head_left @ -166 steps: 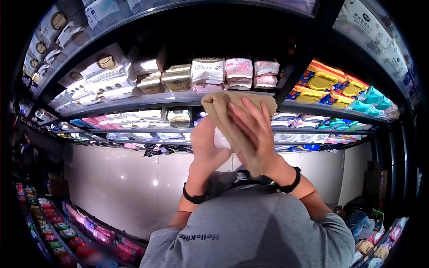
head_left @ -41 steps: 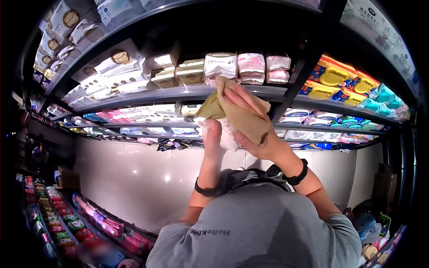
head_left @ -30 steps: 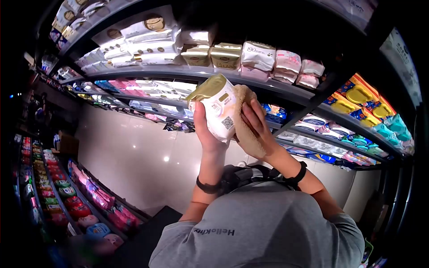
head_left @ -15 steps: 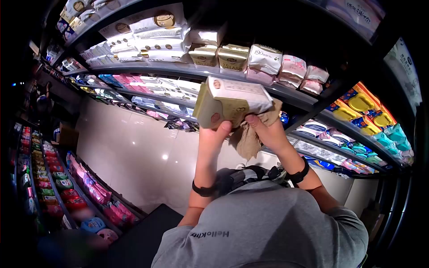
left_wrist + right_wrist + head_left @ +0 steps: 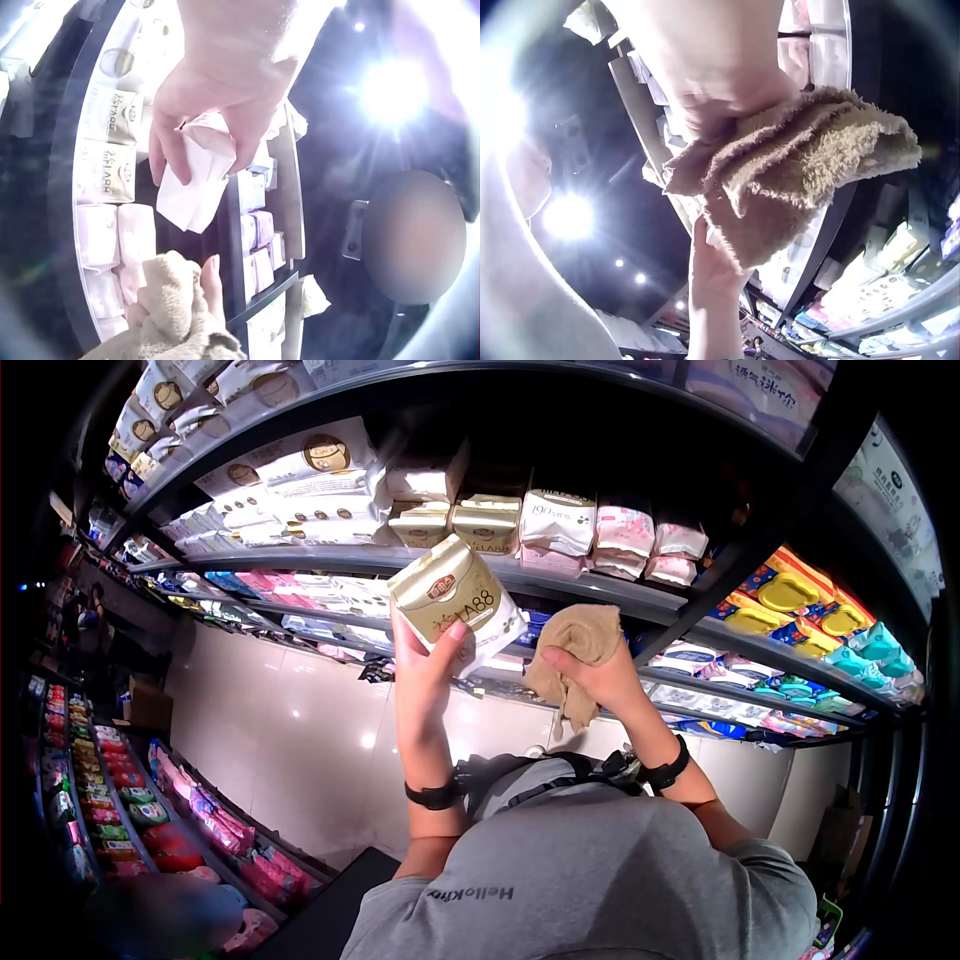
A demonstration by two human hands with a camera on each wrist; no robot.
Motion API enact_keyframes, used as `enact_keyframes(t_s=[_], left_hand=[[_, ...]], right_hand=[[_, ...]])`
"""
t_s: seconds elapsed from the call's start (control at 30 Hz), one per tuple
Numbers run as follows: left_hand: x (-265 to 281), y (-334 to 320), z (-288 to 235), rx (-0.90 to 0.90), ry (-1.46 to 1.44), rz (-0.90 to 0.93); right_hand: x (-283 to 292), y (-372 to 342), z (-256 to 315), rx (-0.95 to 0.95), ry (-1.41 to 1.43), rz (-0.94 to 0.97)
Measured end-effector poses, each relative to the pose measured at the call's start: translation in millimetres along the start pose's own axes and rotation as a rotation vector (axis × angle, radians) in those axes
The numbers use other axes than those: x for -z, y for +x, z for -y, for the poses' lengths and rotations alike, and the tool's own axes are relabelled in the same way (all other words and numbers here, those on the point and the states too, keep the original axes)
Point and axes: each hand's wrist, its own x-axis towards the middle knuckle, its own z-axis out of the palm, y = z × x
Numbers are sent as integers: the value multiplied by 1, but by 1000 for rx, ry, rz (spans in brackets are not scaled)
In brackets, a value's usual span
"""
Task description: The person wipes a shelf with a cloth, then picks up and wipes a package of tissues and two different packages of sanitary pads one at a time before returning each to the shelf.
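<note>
My left hand (image 5: 425, 670) grips a gold-and-white soft tissue pack (image 5: 455, 590) by its lower end, thumb across the gold front. The pack is tilted in front of the shelves. In the left wrist view, my fingers come down both sides of the pack (image 5: 196, 184), whose white underside shows. To the right and apart from it, my right hand (image 5: 608, 682) holds a bunched tan cloth (image 5: 588, 632), thumb pressed on top and a corner hanging down. The right wrist view shows the cloth (image 5: 780, 187) in folds, covering most of those fingers.
A shelf (image 5: 380, 560) runs across ahead, with white packs (image 5: 330, 495), gold packs (image 5: 487, 525) and pink packs (image 5: 625, 532) in rows. Yellow-lidded wipes (image 5: 785, 592) stand to the right behind an upright post. Pale floor tiles (image 5: 260, 700) lie below, and a second stocked rack (image 5: 130, 790) is at left.
The cloth first lay against the pack, between both hands. The right hand has since come off the pack with the cloth, while the left has moved leftward and turned the gold front up.
</note>
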Motion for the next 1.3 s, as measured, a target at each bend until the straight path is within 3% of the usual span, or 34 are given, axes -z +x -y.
enact_keyframes(t_s=[0.17, 0.2, 0.27, 0.3, 0.33, 0.43, 0.57, 0.6, 0.73, 0.8, 0.9, 1.0, 1.13, 1.17, 1.27, 1.3], left_hand=[[-12, 4, -23, 76, 113, 93], [-21, 5, -20, -7, 87, 136], [-28, 4, -17, 100, 237, 203], [-33, 4, -13, 21, 278, 199], [-36, 4, -15, 83, 206, 197], [-27, 4, -19, -24, 291, 398], [-22, 9, -23, -15, 303, 385], [-17, 18, -23, -159, 465, 372], [-10, 46, -33, -332, 703, 231], [-15, 64, -42, -521, 883, 210], [-19, 97, -34, -656, 958, 117], [-16, 122, -15, -893, 1289, 10], [-23, 121, 1, -981, 1415, -33], [-21, 125, 5, -1032, 1415, 30], [-20, 131, 2, -1125, 1481, 251], [-20, 131, 3, -1034, 1480, 331]], right_hand=[[8, 0, 22, 107, -315, 61], [8, -1, 25, 140, -383, 89], [6, -1, 22, 284, -523, 50], [4, -2, 18, 239, -496, -17], [4, -1, 18, 287, -583, -85], [4, 4, 10, 340, -549, -136], [0, 12, 21, 374, -511, -134], [-4, 16, 26, 392, -550, -149], [-15, 40, 35, 525, -531, -216], [-17, 55, 45, 553, -508, -211], [-20, 80, 57, 397, -650, -261], [-20, 100, 60, 157, -793, -167], [-20, 88, 54, 188, -710, -247], [-18, 86, 50, 249, -769, -253], [-18, 79, 50, 173, -608, -137], [-21, 76, 57, 100, -532, -115]])
